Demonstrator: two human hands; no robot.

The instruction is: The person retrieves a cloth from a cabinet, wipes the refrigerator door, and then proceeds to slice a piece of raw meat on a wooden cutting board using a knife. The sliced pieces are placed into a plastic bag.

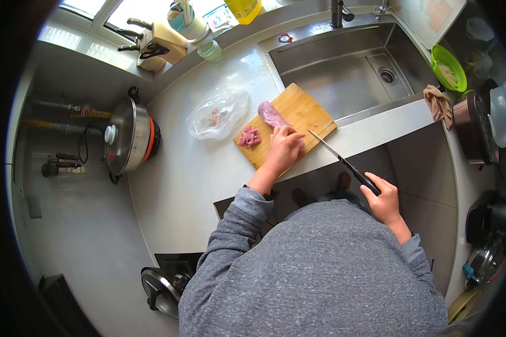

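A wooden cutting board [307, 104] lies on the counter, its far right side against the sink. On it is a long piece of raw meat [270, 113], with my left hand [284, 147] bent over its near end and holding it. That end is partly hidden under my fingers. A small heap of cut raw meat [249, 137] sits at the board's left corner. My right hand [383, 199] grips the black handle of a kitchen knife [336, 154]. The blade points up and left, its tip over the board's right part, apart from the meat.
A clear plastic bag [219, 113] lies left of the board. Beyond it stand a green jar [210, 51] and a knife block [168, 42]. The steel sink [329, 71] adjoins the board. A lidded pot [124, 137] is at left; a cloth [437, 104] hangs over the right counter edge.
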